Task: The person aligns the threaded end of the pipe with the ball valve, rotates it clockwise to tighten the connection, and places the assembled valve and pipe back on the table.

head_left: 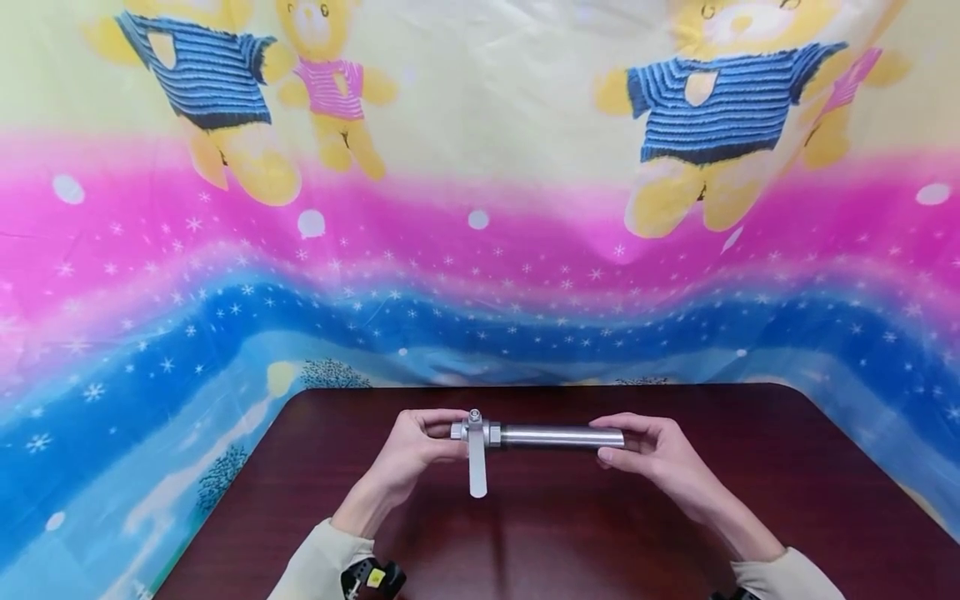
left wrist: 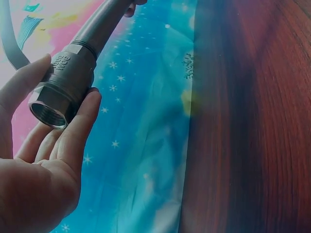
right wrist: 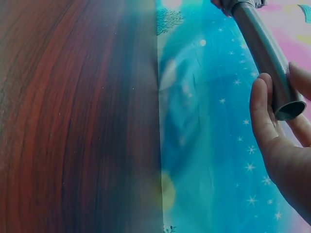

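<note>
A metal ball valve (head_left: 476,433) with a flat lever handle (head_left: 477,475) is joined end to end with a steel pipe (head_left: 558,437). Both are held level above the table. My left hand (head_left: 408,450) grips the valve body at its hexagonal end, thumb on one side and fingers on the other. In the left wrist view the valve's open threaded mouth (left wrist: 48,115) faces the palm, and raised lettering shows on the body. My right hand (head_left: 652,450) pinches the pipe's free end between thumb and fingers. The pipe's hollow end (right wrist: 290,110) shows in the right wrist view.
Below the hands lies a dark reddish-brown wooden table (head_left: 570,525) with rounded far corners. Behind it and along its sides hangs a printed curtain (head_left: 480,283) with bears and snowflakes. A black strap device (head_left: 372,577) sits on the left wrist.
</note>
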`<state>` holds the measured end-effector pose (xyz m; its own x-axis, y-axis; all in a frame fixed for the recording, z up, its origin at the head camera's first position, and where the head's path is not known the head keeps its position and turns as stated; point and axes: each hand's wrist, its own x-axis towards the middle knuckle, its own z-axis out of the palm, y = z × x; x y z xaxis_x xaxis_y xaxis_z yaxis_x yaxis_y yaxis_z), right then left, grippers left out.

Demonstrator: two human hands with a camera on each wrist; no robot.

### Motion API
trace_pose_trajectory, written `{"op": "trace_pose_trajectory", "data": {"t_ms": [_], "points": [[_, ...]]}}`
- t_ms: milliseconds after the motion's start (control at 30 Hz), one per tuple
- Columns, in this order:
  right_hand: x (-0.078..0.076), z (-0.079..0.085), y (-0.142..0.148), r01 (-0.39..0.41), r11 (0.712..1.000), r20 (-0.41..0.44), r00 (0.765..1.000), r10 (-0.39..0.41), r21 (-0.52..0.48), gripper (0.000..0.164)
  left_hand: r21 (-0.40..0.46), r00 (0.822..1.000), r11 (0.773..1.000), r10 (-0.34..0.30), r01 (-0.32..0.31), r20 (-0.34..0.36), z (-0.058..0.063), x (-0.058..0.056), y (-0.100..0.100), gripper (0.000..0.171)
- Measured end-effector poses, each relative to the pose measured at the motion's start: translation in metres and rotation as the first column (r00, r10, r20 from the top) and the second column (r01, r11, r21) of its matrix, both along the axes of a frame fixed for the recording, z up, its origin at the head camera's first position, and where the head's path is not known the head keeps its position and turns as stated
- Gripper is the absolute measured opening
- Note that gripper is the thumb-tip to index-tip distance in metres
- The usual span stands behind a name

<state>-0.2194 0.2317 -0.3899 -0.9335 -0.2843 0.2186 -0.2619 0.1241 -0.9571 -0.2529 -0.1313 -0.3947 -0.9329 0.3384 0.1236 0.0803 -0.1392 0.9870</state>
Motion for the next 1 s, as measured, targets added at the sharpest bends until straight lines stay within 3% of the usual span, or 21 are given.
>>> {"op": "trace_pose_trajectory", "data": {"t_ms": [333, 567, 767, 1000], "points": [[0.0038, 0.0015, -0.0067, 0.034, 0.999, -0.092, 0.995, -0.030, 0.037, 0.037, -0.009, 1.000, 1.000, 0.026, -0.025, 0.015, 0.0029, 0.0042, -0.0036, 0.050], [0.0062, 0.0038, -0.0082, 0.031, 0.999, -0.038, 0.999, -0.031, -0.010, 0.046, -0.011, 0.999, 1.000, 0.029, -0.029, 0.024, 0.0027, 0.0032, -0.0047, 0.050], [0.0062, 0.0052, -0.0076, 0.029, 1.000, -0.066, 0.997, -0.029, 0.011, 0.043, -0.002, 0.999, 1.000, 0.026, -0.026, 0.019, 0.0021, 0.0031, -0.0030, 0.051], [0.0034, 0.0046, -0.0072, 0.002, 1.000, -0.065, 0.998, -0.004, -0.031, 0.043, 0.005, 0.999, 0.999, 0.046, -0.046, 0.019, 0.0034, 0.0040, -0.0021, 0.051]]}}
